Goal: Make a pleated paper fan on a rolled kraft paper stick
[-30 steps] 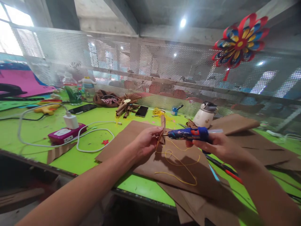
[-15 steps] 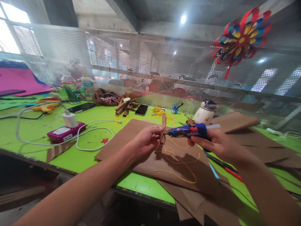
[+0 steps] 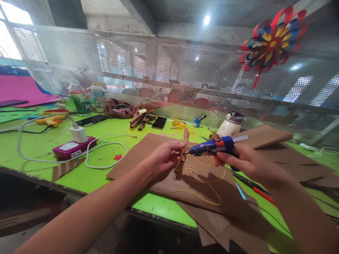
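Observation:
My left hand (image 3: 165, 157) pinches a small folded piece of brown paper (image 3: 185, 141), holding it upright above the table. A yellow string (image 3: 201, 185) hangs from it and curls over a brown paper sheet (image 3: 148, 155). My right hand (image 3: 242, 160) is wrapped round a blue glue gun (image 3: 212, 147) with a clear glue stick out the back. The gun's nozzle touches the folded paper from the right.
The green table (image 3: 31, 148) carries a pink power bank (image 3: 70, 149) with a white charger and cable, two phones (image 3: 159, 122), rolled brown paper pieces (image 3: 140, 120), bottles (image 3: 78, 98), a white kettle-like jug (image 3: 231, 127) and more brown sheets (image 3: 265, 135). A perforated metal screen (image 3: 159, 74) stands behind, with a paper pinwheel (image 3: 272, 40) on it.
The glue gun has tilted slightly, rear end up, with its nozzle staying at the folded paper. Both hands stay almost in place; the view shifted a little.

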A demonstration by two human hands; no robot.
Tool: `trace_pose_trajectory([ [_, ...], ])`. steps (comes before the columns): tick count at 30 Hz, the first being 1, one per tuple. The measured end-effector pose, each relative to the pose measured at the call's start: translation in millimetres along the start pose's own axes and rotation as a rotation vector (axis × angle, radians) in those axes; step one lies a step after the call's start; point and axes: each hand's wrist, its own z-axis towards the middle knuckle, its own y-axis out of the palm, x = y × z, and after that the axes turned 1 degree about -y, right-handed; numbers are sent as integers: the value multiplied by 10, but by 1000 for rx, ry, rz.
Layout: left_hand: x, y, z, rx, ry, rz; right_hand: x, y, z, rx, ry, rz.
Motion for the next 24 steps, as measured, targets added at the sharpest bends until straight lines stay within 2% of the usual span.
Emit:
trace_pose_trajectory([
  [4, 6, -3, -7, 22, -12, 6, -4, 7, 12, 40, -7, -4],
  [10, -3, -29, -3, -29, -41, 4, -13, 18, 21, 89, 1, -24],
  [24, -2, -46, 18, -14, -69, 45, -78, 7, -13, -46, -8, 66],
])
